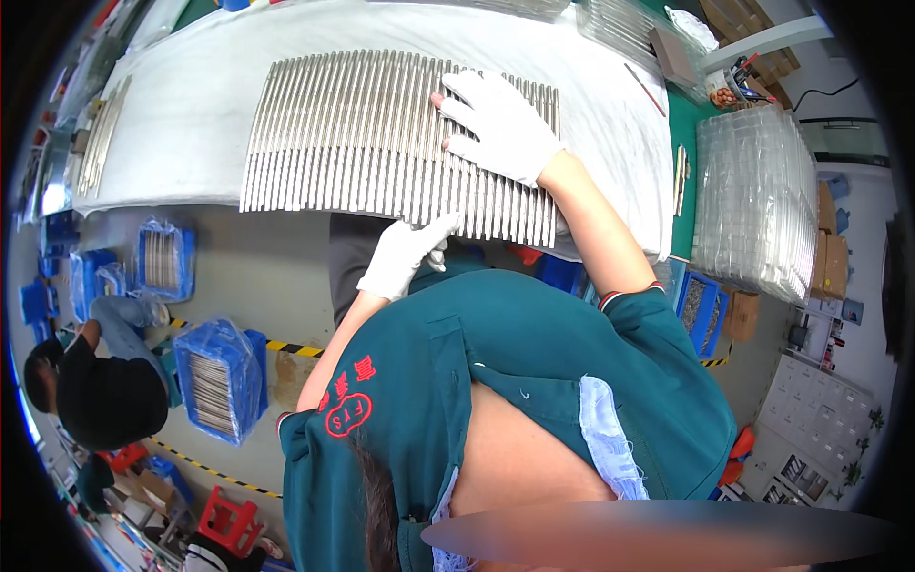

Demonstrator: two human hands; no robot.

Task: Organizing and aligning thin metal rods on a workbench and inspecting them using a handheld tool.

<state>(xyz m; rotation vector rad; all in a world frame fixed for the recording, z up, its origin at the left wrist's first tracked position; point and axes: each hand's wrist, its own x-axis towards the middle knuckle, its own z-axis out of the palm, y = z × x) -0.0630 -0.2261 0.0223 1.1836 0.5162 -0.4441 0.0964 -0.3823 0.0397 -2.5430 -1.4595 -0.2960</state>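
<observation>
A wide row of slim silvery metal rods lies side by side on a white cloth over the table. Their near ends line up along the table's front edge. My right hand, in a white glove with some bare fingertips, rests flat over the right part of the row, fingers spread. My left hand, also gloved in white, is at the near ends of the rods. Its fingers are curled together at the edge; whatever may be between them is hidden.
A few more rods lie at the table's left end. Clear plastic trays are stacked at the right, near a pen holder. Blue crates of rods stand on the floor at left, near a seated person.
</observation>
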